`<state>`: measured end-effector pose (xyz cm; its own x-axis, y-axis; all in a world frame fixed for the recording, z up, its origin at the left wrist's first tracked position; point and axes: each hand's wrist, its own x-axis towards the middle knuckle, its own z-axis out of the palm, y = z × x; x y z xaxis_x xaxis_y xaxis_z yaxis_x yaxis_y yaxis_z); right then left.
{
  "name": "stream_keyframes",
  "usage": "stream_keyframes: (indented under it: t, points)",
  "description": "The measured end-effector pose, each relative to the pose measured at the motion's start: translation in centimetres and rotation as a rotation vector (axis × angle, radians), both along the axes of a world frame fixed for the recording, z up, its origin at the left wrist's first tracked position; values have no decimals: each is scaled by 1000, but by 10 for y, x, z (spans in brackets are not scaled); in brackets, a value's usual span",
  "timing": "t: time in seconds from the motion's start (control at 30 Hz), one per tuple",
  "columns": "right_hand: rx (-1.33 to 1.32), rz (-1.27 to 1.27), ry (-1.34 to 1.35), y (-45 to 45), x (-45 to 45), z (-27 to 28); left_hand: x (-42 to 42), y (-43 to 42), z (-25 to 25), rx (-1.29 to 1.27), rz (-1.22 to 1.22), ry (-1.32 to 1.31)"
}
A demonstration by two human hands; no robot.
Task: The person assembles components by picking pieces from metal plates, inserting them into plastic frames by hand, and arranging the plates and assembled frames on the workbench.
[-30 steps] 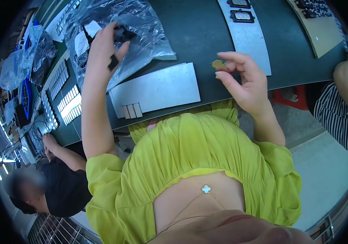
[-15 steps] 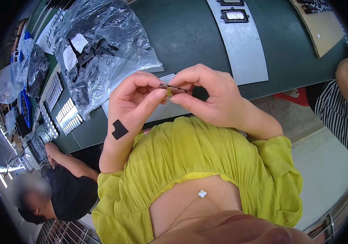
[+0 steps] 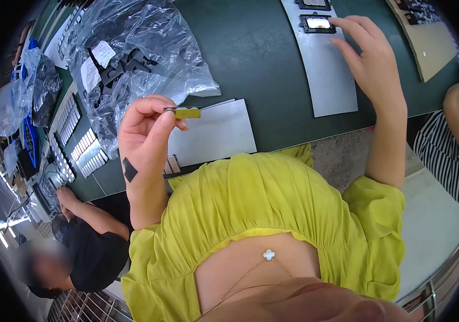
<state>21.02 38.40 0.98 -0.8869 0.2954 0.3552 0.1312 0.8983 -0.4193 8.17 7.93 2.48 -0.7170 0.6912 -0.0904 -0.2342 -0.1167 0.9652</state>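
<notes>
My left hand (image 3: 149, 126) pinches a small flat piece with a yellow face and a dark edge (image 3: 187, 113) between thumb and fingers, above a pale sheet (image 3: 219, 134). A black cut patch (image 3: 130, 169) lies on my left wrist. My right hand (image 3: 369, 56) reaches over a long silver strip (image 3: 328, 88), thumb and index finger apart. Its index fingertip is at the right edge of a black frame with a bright centre (image 3: 318, 23); whether it touches cannot be made out. Another such black frame (image 3: 314, 4) sits above it on the strip.
A clear plastic bag (image 3: 154, 43) with black parts and paper labels covers the table's left. Trays of small pieces (image 3: 89, 153) lie beyond it. A cardboard sheet (image 3: 428, 48) is at the right. A person in black (image 3: 95, 236) and a striped sleeve (image 3: 449, 155) flank me.
My hands have separated. The left moved left, keeping the small yellow-faced piece; the right let go and moved up and right to the black frame on the strip.
</notes>
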Motion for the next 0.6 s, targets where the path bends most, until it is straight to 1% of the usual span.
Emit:
stream_keyframes:
  t: [0.07, 0.1, 0.17, 0.2, 0.23, 0.3, 0.37, 0.4, 0.47, 0.6]
  points:
    - [146, 130, -42, 5, -10, 0, -1, -3, 0, 22, 11, -1]
    - [149, 136, -43, 6, -13, 0, -2, -5, 0, 39, 16, -1]
    - [241, 181, -161, 7, -21, 1, -2, -10, 0, 47, 34, 4]
    - [242, 188, -162, 5, -24, 7, -2, -13, 0, 51, 44, 10]
    - [511, 262, -146, 4, -28, 16, -2, -15, 0, 51, 51, 8]
    - [784, 339, -122, 6, -31, 15, -2, -21, -1, 49, 75, 0]
    - [331, 271, -198, 17, -27, -4, -1, -26, -2, 50, 93, -4]
    - [335, 274, -197, 17, -28, -5, -1, -27, -3, 54, 108, -4]
    - [199, 292, -166, 16, -28, -4, -2, -29, -3, 66, 101, -7]
    - [211, 288, -116, 14, -29, 1, -3, -32, -3, 94, 75, 1]
